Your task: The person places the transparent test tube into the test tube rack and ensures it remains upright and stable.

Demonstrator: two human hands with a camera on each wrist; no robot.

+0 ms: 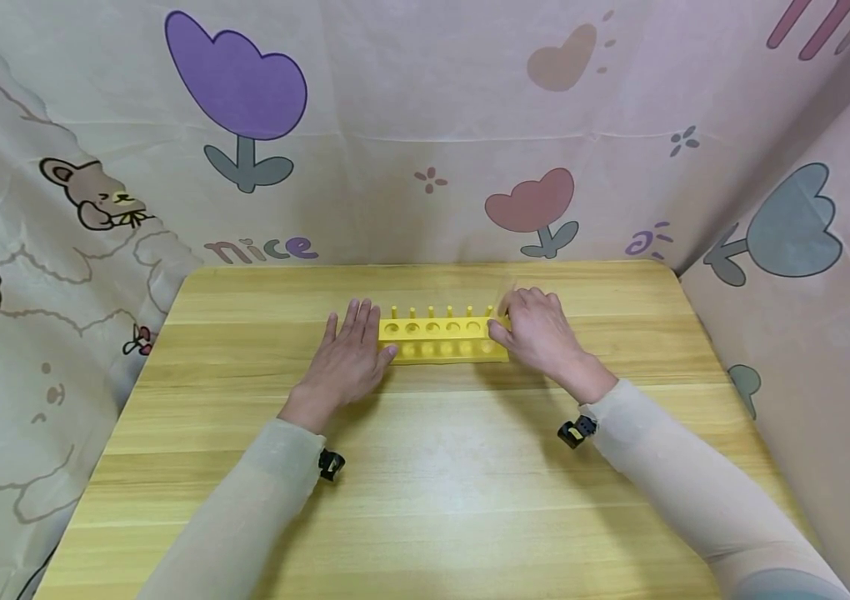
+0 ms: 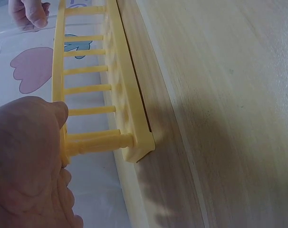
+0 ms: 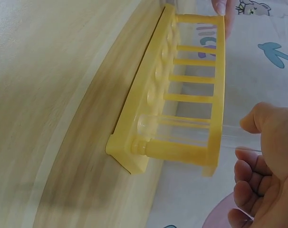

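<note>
A yellow plastic test tube rack [image 1: 443, 331] stands upright on the table, with a row of round holes and short pegs along its back. My left hand [image 1: 350, 354] rests against its left end, fingers straight; in the left wrist view the thumb [image 2: 61, 114] touches the top plate. At the opposite end, my right hand [image 1: 541, 329] pinches a clear test tube [image 3: 236, 137] between thumb and curled fingers, above the top plate. The tube passes through the end hole down to the base in the right wrist view. The tube is barely visible from the head.
The rack is on a light wooden table [image 1: 440, 483], towards its back edge. A printed cloth [image 1: 395, 100] with flowers and a bear hangs behind the table and at both sides. Small black cameras [image 1: 577, 431] sit on both wrists.
</note>
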